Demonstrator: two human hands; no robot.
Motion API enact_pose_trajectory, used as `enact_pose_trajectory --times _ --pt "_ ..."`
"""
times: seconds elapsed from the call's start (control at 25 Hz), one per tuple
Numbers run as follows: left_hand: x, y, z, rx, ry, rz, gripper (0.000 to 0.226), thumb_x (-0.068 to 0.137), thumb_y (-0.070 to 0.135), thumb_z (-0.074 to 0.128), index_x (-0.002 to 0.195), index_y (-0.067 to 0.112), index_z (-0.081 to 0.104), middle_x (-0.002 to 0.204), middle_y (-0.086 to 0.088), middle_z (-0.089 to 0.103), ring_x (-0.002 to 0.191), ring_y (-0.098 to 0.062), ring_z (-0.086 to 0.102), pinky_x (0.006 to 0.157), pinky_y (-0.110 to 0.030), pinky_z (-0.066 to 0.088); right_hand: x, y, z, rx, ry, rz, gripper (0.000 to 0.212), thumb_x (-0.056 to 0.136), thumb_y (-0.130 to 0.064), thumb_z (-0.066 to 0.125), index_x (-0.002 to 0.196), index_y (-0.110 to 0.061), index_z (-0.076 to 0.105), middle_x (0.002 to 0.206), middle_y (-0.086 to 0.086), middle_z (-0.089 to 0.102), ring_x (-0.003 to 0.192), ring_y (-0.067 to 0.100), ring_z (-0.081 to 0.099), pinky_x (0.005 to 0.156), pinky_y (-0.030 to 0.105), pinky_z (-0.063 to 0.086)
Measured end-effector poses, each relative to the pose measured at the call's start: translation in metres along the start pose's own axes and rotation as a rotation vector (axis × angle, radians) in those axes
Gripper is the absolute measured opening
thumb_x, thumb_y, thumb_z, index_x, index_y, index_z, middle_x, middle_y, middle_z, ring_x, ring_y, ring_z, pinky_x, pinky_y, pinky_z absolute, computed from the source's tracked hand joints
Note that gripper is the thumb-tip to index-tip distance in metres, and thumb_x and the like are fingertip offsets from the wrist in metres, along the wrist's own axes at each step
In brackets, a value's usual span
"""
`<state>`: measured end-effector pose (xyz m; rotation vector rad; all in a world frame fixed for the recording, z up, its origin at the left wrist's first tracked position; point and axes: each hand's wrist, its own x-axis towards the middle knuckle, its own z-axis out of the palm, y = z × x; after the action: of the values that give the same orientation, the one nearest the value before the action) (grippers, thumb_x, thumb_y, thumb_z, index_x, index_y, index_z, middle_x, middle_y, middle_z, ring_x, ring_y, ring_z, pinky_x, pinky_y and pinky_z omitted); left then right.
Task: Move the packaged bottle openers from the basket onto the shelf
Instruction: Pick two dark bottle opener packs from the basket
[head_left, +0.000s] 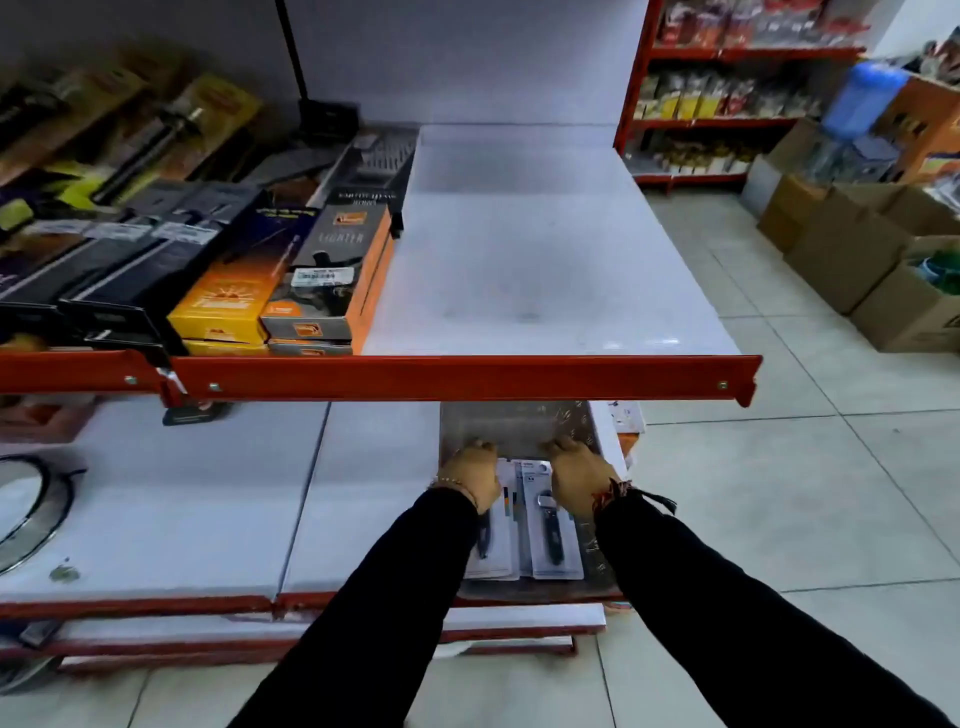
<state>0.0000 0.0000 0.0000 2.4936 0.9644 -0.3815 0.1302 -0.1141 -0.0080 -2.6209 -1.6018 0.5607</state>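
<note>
A shallow grey basket (519, 423) sits on the lower white shelf, partly under the red front rail of the upper shelf (545, 260). Inside lie packaged bottle openers (553, 525) in white blister cards, in two side-by-side stacks. My left hand (472, 475) rests on the left stack, fingers curled over the top edge of the cards. On the right stack sits my right hand (579, 475), likewise curled over its top edge. The fingertips are hidden, so how firm each hold is does not show. The right half of the upper shelf is bare white.
Boxed lighters (332, 270) and other packaged goods fill the upper shelf's left half. A round metal-rimmed object (31, 509) lies at the lower shelf's left. Cardboard boxes (852, 244) stand on the tiled floor to the right, with red shelving (727, 88) behind.
</note>
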Motion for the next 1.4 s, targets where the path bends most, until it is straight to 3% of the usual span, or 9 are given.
enact_pose_trajectory --times 0.24,0.56,0.72,0.8,0.88,1.0,1.12,1.28,1.4 --pt "0.029 -0.007 0.012 0.168 -0.067 0.009 0.044 0.09 0.006 0.06 0.133 0.004 0.054 0.143 -0.016 0.047 0.129 -0.035 0.052 0.107 -0.042 0.046 0.029 0.004 0.018 -0.07 -0.096 0.016 0.056 0.083 -0.01 0.057 0.139 -0.008 0.051 0.143 0.011 0.047 0.128 0.036 0.051 0.104 0.044 0.046" --pt "0.021 -0.011 0.0 0.073 0.045 0.01 0.043 0.087 0.011 0.066 0.129 0.012 0.057 0.136 -0.009 0.051 0.116 -0.032 0.061 0.098 -0.042 0.054 0.023 0.003 -0.005 0.044 0.023 -0.027 0.041 0.089 -0.011 0.049 0.129 -0.007 0.058 0.133 0.013 0.056 0.114 0.034 0.061 0.091 0.04 0.057" --pt "0.007 -0.004 -0.02 0.081 0.085 0.019 0.038 0.094 0.003 0.053 0.131 0.011 0.058 0.139 -0.012 0.051 0.12 -0.034 0.058 0.102 -0.042 0.051 0.005 0.009 -0.033 0.127 0.021 -0.088 0.041 0.09 -0.008 0.043 0.128 -0.011 0.059 0.116 0.018 0.068 0.081 0.026 0.061 0.072 0.035 0.056" --pt "-0.007 0.002 -0.031 0.098 0.077 0.041 0.036 0.092 0.001 0.055 0.126 0.008 0.064 0.135 -0.016 0.057 0.119 -0.035 0.059 0.103 -0.04 0.05 -0.012 0.007 -0.043 0.114 0.015 -0.124 0.043 0.092 -0.005 0.04 0.131 -0.011 0.057 0.12 0.02 0.067 0.09 0.03 0.065 0.078 0.033 0.055" --pt "-0.024 0.009 -0.041 0.113 0.051 0.053 0.034 0.092 -0.001 0.053 0.123 0.005 0.066 0.128 -0.018 0.063 0.116 -0.035 0.061 0.098 -0.035 0.05 -0.034 0.002 -0.05 0.085 0.04 -0.14 0.051 0.09 -0.001 0.039 0.137 -0.014 0.053 0.125 0.021 0.065 0.104 0.036 0.065 0.087 0.041 0.057" --pt "-0.055 0.019 -0.055 0.127 0.072 0.046 0.036 0.093 -0.003 0.046 0.124 0.003 0.063 0.123 -0.02 0.065 0.112 -0.035 0.064 0.092 -0.036 0.052 -0.063 -0.008 -0.062 0.035 0.129 -0.12 0.06 0.086 0.003 0.042 0.141 -0.02 0.045 0.125 0.023 0.059 0.108 0.04 0.061 0.077 0.04 0.054" --pt "-0.096 0.03 -0.077 0.144 0.221 0.07 0.035 0.092 -0.004 0.044 0.122 0.004 0.062 0.116 -0.021 0.066 0.105 -0.036 0.065 0.085 -0.039 0.053 -0.093 -0.021 -0.086 -0.011 0.186 -0.157 0.058 0.087 0.001 0.045 0.141 -0.017 0.038 0.125 0.02 0.059 0.127 0.035 0.046 0.072 0.037 0.041" --pt "-0.149 0.037 -0.105 0.154 0.391 0.137 0.042 0.091 -0.007 0.043 0.124 0.011 0.06 0.113 -0.018 0.07 0.103 -0.034 0.066 0.074 -0.036 0.05 -0.137 -0.04 -0.127 -0.066 0.302 -0.229 0.056 0.086 0.002 0.043 0.139 -0.014 0.039 0.129 0.015 0.06 0.12 0.034 0.045 0.08 0.044 0.051" --pt "-0.181 0.043 -0.136 0.183 0.477 0.17 0.037 0.09 -0.004 0.047 0.123 0.009 0.059 0.112 -0.016 0.07 0.104 -0.032 0.065 0.075 -0.035 0.05 -0.161 -0.05 -0.165 -0.075 0.404 -0.277 0.047 0.087 0.001 0.04 0.132 -0.014 0.043 0.12 0.013 0.063 0.11 0.031 0.047 0.073 0.039 0.046"
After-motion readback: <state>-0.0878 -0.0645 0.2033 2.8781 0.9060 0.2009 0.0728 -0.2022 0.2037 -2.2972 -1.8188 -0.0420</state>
